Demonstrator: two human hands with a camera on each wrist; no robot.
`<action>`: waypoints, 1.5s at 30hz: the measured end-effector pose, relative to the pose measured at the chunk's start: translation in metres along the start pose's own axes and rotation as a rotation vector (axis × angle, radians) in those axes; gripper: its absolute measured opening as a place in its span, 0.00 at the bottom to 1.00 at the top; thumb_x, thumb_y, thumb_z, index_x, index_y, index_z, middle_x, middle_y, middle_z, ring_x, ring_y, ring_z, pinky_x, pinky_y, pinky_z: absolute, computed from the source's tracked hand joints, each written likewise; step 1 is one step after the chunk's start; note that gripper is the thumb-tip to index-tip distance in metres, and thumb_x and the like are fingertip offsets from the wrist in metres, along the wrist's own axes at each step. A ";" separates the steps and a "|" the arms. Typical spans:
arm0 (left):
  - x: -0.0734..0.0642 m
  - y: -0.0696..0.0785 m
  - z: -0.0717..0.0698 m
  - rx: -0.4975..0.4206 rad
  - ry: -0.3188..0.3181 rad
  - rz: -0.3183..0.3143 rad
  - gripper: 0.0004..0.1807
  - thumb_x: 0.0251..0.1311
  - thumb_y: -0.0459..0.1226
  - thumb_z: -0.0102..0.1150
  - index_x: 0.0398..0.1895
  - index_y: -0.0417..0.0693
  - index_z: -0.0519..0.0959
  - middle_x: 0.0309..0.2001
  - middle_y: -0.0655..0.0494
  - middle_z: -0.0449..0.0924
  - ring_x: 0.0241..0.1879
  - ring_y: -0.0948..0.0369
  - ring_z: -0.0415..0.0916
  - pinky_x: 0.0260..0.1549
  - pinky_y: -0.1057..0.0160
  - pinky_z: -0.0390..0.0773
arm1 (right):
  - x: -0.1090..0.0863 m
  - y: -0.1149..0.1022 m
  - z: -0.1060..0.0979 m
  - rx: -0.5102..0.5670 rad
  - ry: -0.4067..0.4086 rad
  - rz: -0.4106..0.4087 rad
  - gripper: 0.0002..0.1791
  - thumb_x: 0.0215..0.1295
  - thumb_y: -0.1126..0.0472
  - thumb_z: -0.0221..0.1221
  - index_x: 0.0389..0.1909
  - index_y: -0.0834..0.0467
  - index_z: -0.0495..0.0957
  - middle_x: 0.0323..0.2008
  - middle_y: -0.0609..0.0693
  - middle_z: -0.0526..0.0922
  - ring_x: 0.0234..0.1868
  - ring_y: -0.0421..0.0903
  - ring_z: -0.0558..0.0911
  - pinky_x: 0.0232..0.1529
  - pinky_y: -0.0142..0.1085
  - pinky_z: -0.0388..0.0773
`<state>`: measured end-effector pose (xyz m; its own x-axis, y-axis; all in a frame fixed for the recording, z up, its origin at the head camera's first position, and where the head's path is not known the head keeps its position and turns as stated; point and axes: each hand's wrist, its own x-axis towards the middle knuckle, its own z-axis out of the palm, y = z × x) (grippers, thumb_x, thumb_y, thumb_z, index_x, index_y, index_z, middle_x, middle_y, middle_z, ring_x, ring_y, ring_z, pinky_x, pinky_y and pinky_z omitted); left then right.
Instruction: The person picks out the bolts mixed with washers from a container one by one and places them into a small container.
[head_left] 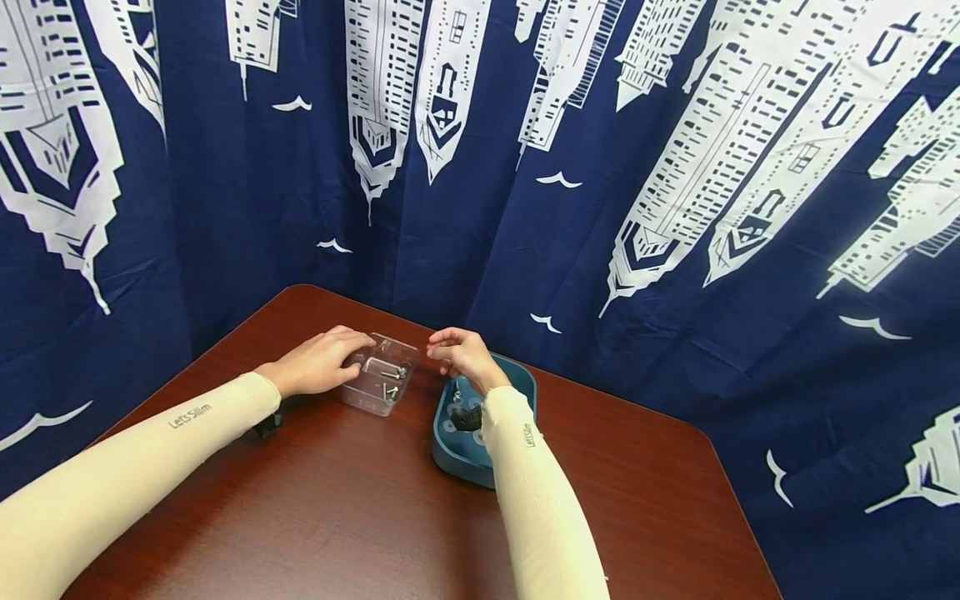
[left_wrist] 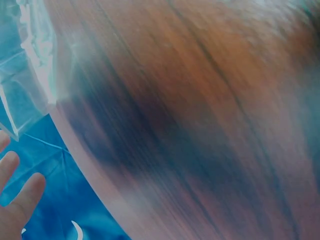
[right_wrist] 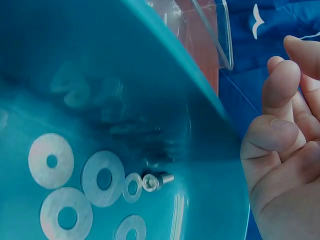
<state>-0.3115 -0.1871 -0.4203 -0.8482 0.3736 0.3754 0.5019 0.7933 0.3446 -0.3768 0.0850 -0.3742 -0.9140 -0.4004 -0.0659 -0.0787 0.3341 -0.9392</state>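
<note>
At the left rim of a clear plastic box (head_left: 360, 400) is my left hand (head_left: 322, 360). Its fingers are spread near the box wall, and some of them (left_wrist: 27, 195) show in the left wrist view. Several small metal screws (head_left: 392, 392) lie inside the box. My right hand (head_left: 467, 358) hovers over the far left rim of a blue tray (head_left: 457, 465), fingers loosely bent, with nothing visible between them. In the right wrist view the tray holds several flat washers (right_wrist: 51, 160) and a socket-head screw (right_wrist: 151, 183).
Both containers stand on a brown wooden table (head_left: 315, 500), the box left of the tray. A dark blue curtain (head_left: 465, 225) with white building prints hangs behind the table edge. The right wrist's dark camera (head_left: 467, 418) sits above the tray.
</note>
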 end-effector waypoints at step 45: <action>0.045 0.063 0.019 -0.029 -0.088 0.059 0.26 0.67 0.40 0.57 0.69 0.49 0.73 0.67 0.52 0.74 0.67 0.53 0.67 0.65 0.41 0.68 | -0.028 0.029 -0.052 -0.005 0.079 0.017 0.12 0.64 0.65 0.64 0.48 0.61 0.81 0.46 0.61 0.86 0.21 0.43 0.78 0.25 0.36 0.69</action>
<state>-0.3210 -0.1111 -0.3985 -0.8281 0.4608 0.3192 0.5548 0.7551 0.3494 -0.3746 0.1504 -0.3819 -0.9437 -0.3262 -0.0544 -0.0649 0.3441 -0.9367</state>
